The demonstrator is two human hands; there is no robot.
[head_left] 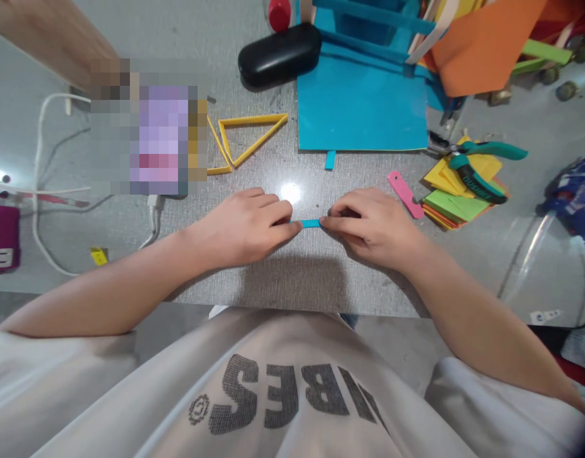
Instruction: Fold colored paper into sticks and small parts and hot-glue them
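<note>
Between my two hands is a small blue paper strip (311, 224), lying crosswise close over the grey table. My left hand (254, 226) pinches its left end with thumb and fingers. At the strip's other end, my right hand (373, 226) is closed the same way; the fingertips cover both ends. Beyond the hands, a second short blue strip (330, 159) sticks out from the front edge of a blue sheet (359, 114). A pink folding cutter (406, 194) lies just past my right hand. Yellow folded-strip triangles (252, 119) lie beyond my left hand.
Teal-handled pliers (483, 168) rest on stacked coloured paper (457, 207) at the right, with a blue glue gun (571, 197) farther out. A black case (280, 56) stands at the back. On the left are a white cable (37, 165) and a blurred-out phone-like object (161, 140).
</note>
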